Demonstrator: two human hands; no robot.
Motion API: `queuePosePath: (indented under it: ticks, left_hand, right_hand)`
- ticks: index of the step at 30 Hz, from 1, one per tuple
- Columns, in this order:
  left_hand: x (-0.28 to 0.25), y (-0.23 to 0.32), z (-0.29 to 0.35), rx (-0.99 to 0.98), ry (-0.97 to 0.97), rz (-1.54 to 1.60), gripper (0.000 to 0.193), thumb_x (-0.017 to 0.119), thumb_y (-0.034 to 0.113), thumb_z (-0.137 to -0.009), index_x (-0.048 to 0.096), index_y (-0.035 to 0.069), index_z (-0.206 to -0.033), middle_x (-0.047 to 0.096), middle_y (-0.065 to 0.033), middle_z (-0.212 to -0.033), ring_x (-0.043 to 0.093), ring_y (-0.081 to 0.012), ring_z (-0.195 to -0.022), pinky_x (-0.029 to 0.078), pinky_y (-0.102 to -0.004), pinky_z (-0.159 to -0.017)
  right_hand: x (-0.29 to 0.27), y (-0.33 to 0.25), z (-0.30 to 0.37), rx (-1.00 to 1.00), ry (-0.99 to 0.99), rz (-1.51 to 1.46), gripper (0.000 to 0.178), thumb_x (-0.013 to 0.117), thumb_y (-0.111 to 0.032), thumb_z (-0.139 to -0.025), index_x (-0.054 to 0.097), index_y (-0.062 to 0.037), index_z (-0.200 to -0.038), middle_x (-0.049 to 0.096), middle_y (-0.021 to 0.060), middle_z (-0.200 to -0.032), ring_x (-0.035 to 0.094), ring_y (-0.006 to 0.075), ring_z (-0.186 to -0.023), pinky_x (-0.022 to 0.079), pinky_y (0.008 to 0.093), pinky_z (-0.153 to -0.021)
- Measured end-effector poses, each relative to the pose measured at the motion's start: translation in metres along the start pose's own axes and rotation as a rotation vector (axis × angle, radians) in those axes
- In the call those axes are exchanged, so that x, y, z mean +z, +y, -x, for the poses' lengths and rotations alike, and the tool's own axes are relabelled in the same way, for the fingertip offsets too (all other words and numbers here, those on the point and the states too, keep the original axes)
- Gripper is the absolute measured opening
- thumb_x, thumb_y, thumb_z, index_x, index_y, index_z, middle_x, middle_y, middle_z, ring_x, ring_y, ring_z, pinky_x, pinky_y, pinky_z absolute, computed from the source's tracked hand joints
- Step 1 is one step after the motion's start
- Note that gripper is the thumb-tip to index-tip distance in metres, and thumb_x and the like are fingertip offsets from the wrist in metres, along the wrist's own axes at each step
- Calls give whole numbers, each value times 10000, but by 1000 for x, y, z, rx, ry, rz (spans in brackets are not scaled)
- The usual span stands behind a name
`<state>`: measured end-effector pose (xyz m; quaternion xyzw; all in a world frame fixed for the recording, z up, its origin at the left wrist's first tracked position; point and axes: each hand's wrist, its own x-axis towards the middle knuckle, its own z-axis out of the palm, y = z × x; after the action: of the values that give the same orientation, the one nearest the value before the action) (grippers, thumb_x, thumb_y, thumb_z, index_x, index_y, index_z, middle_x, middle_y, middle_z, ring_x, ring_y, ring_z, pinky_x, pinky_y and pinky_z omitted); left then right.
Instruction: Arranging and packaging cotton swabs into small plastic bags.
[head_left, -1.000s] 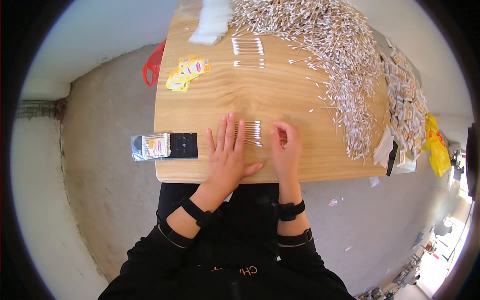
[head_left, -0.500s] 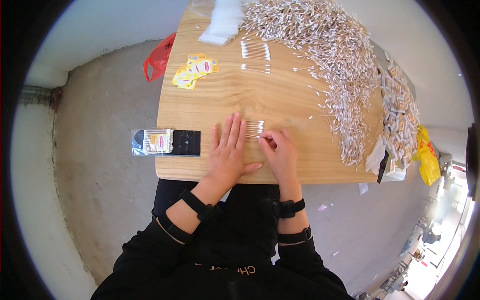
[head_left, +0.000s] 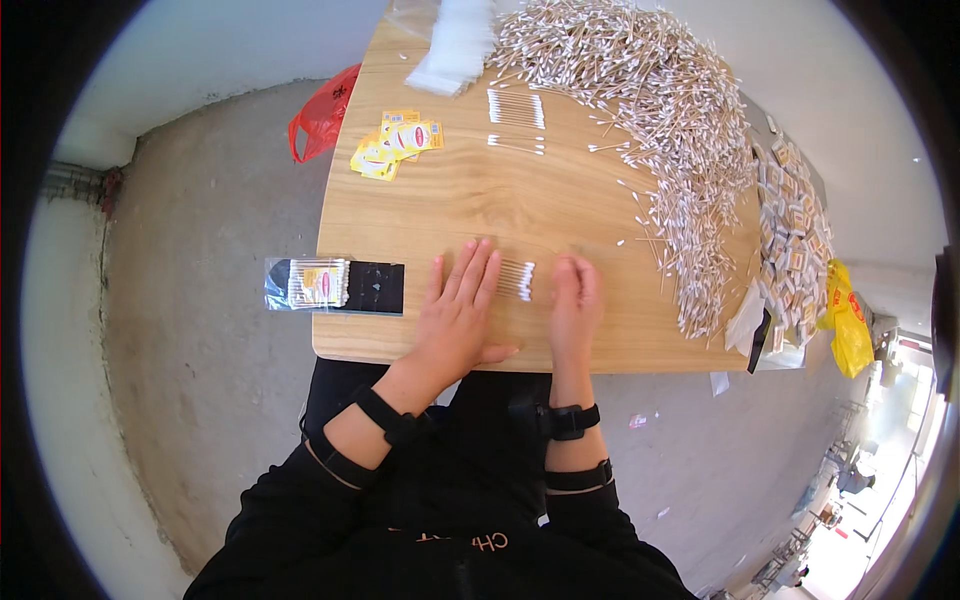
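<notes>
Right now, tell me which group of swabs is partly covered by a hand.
The row just right of the left hand, which hides its left ends; the farther row, pair and big pile are uncovered.

The wood-grain table (head_left: 420,215) extends under both hands and forward of them; its near corner, left of the left hand (head_left: 458,315), is rounded. The grey, stained floor (head_left: 210,260) shows left of the left hand and to the near right of the right hand (head_left: 575,300). A pale side wall (head_left: 72,370) stands far left of the hands; a white front wall (head_left: 220,50) stands ahead-left. Bright light (head_left: 850,545) shows far to the right, nearer the body than the hands.
</notes>
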<state>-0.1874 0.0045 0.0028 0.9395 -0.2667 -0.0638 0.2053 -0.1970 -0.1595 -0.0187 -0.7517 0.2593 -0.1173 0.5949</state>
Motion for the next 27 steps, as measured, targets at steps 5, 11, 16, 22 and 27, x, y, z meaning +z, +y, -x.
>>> queuePosePath:
  ticks: [5, 11, 16, 22, 27]
  left_hand:
    - [-6, -4, 9, -82, 78, 88, 1268, 846, 460, -527, 150, -51, -1455, 160, -242, -1524, 167, -349, -1427, 142, -511, -1140]
    - [10, 9, 5, -14, 47, -123, 1185, 812, 461, -564, 205, -36, -1451, 153, -276, -1515, 160, -391, -1420, 159, -511, -1138]
    - [8, 12, 5, -46, 11, -86, 1118, 744, 533, -629, 231, -33, -1445, 159, -278, -1513, 159, -404, -1416, 141, -535, -1135]
    - [3, 12, 8, -35, 5, -49, 1176, 681, 661, -620, 229, -51, -1439, 176, -296, -1501, 163, -404, -1414, 147, -538, -1128]
    - [1, 16, 6, -36, -5, -9, 1177, 686, 656, -618, 225, -48, -1442, 174, -292, -1504, 169, -405, -1414, 145, -536, -1128]
  right_hand:
    - [19, 1, 8, -68, 33, -692, 499, 312, -380, -1020, 420, 24, -1293, 476, 125, -1268, 421, 232, -1236, 296, 382, -1077]
    - [51, -10, 17, -107, -129, -612, 552, 272, -403, -1025, 373, 35, -1344, 414, 152, -1349, 358, 264, -1303, 208, 393, -1137]
    - [43, -7, -8, 9, -129, -331, 416, 429, -291, -1003, 442, -12, -1311, 457, 127, -1266, 505, 206, -1112, 411, 322, -981]
    - [55, -39, -104, -307, -93, 374, 355, 654, -132, -823, 588, -77, -1167, 506, 138, -969, 541, 235, -845, 474, 374, -791]
    - [53, -42, -129, -431, -108, 591, 276, 673, -119, -802, 633, -113, -1074, 528, 116, -901, 575, 226, -804, 485, 354, -728]
